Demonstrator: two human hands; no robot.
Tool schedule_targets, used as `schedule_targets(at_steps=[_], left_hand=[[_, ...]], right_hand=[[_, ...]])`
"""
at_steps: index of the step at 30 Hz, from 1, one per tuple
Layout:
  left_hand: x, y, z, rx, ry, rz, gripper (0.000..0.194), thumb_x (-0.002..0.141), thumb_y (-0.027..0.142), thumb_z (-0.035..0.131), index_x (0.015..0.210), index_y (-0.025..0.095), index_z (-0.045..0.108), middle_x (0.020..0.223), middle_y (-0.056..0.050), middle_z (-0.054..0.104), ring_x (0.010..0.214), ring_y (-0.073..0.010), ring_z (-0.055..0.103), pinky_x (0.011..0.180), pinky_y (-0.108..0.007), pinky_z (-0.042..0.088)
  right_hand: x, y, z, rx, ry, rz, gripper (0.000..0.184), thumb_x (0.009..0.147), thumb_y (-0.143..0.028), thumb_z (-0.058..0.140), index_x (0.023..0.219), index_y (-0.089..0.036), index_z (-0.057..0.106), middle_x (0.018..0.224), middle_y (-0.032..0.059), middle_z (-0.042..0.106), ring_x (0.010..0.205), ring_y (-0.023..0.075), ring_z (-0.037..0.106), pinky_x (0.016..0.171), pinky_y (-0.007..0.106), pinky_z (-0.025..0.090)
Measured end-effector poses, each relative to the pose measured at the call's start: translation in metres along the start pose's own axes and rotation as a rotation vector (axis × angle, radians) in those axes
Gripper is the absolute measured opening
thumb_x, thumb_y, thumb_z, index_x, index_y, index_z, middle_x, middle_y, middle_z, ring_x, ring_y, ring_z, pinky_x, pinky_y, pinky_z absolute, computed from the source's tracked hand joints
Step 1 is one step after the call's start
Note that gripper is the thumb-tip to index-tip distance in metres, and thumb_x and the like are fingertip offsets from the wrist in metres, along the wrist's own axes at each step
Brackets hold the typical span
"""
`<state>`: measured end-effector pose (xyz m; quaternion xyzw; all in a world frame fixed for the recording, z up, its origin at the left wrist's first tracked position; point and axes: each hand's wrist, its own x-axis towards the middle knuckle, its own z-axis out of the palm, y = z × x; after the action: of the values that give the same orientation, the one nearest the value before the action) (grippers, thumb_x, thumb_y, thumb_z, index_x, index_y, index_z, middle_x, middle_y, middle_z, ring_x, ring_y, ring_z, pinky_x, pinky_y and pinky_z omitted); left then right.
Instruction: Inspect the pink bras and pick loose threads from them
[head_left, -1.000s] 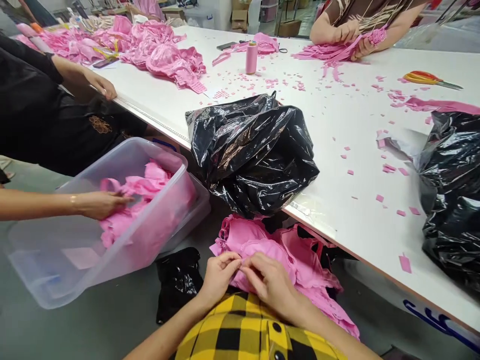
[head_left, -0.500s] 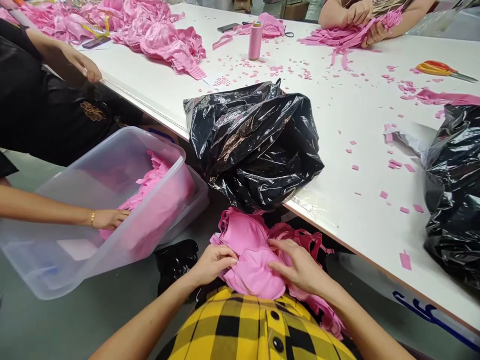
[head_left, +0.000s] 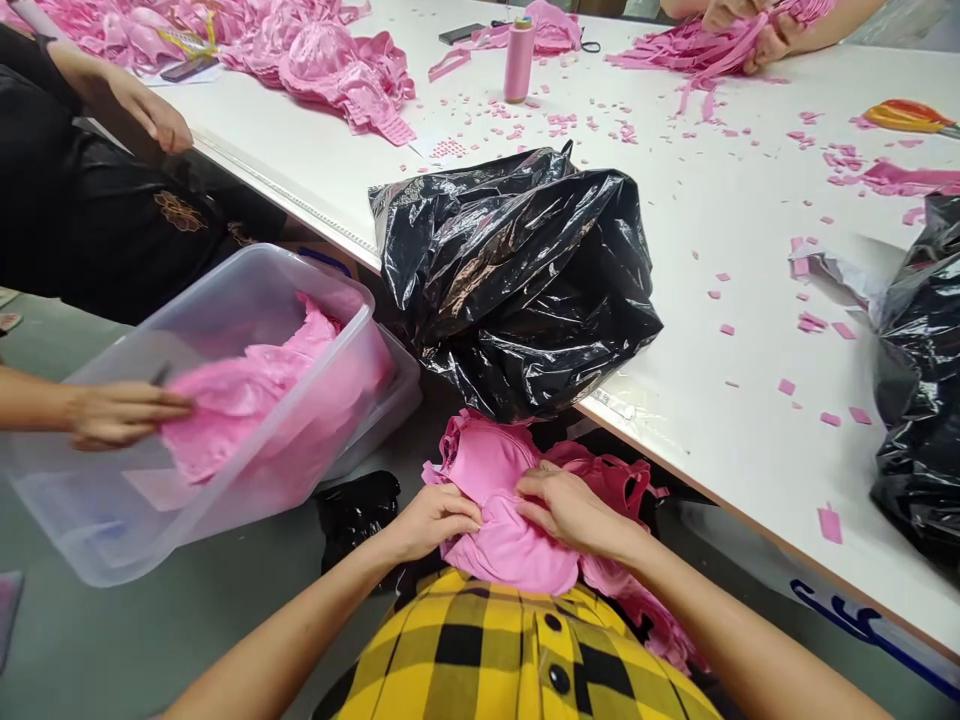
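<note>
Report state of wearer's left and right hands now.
Left hand: closed, pinching the pink garment.
Right hand: fingers bent, touching the same garment; whether it grips can't be told.

Pink garment (head_left: 517,555), black bag (head_left: 517,290), shirt (head_left: 480,660) — yellow-black check

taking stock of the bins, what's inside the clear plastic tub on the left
Pink fabric lies heaped in the clear tub, a co-worker's hand at the heap's left edge. The fabric hides whatever is beneath it.
</note>
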<state>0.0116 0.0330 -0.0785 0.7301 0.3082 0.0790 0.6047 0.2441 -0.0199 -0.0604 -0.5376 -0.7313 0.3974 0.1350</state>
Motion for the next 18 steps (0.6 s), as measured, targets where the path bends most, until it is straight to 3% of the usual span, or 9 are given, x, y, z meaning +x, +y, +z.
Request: schedule_targets(at_steps=[4,8,12,15,18], left_hand=[[-0.002,-0.005,0.002,0.088,0.022,0.167,0.019,0.083,0.028,0.057,0.081,0.018,0.073,0.082,-0.006,0.067,0.074,-0.013,0.059,0.069,-0.021,0.045],[-0.004,-0.001,0.009,0.013,0.184,0.197,0.018,0.083,0.026,0.057,0.077,0.016,0.072,0.074,-0.006,0.066,0.068,-0.0126,0.059,0.066,-0.021,0.046],[-0.002,0.006,0.016,-0.091,0.255,0.18,0.017,0.081,0.026,0.06,0.074,0.015,0.071,0.077,-0.005,0.063,0.07,-0.0128,0.059,0.067,-0.022,0.048],[-0.003,0.008,0.017,0.058,0.248,0.254,0.014,0.081,0.023,0.06,0.077,0.017,0.072,0.082,-0.005,0.06,0.074,-0.0123,0.058,0.067,-0.022,0.048],[-0.007,0.006,0.013,0.241,0.191,0.386,0.017,0.084,0.016,0.054,0.086,0.017,0.071,0.079,-0.005,0.059,0.073,-0.0111,0.057,0.065,-0.019,0.047]], right_hand=[[0.003,-0.003,0.012,0.244,0.119,0.099,0.032,0.089,-0.034,0.04,0.061,-0.018,0.047,0.056,-0.0037,0.043,0.052,0.0103,0.037,0.051,0.022,0.03],[-0.002,-0.008,0.015,0.425,0.279,0.157,0.032,0.087,-0.039,0.039,0.065,-0.018,0.048,0.06,-0.002,0.046,0.056,0.0119,0.042,0.053,0.022,0.033],[-0.009,-0.01,0.004,0.33,0.163,0.145,0.023,0.081,-0.038,0.051,0.076,-0.016,0.056,0.069,0.0011,0.056,0.062,0.0143,0.049,0.059,0.024,0.036],[-0.01,-0.012,-0.003,0.315,0.038,0.129,0.024,0.079,-0.038,0.054,0.07,-0.017,0.059,0.063,-0.0006,0.055,0.057,0.0129,0.047,0.057,0.023,0.036],[-0.007,-0.017,-0.003,0.303,0.024,0.109,0.033,0.082,-0.035,0.05,0.056,-0.016,0.055,0.051,-0.0031,0.048,0.05,0.0101,0.039,0.052,0.022,0.032]])
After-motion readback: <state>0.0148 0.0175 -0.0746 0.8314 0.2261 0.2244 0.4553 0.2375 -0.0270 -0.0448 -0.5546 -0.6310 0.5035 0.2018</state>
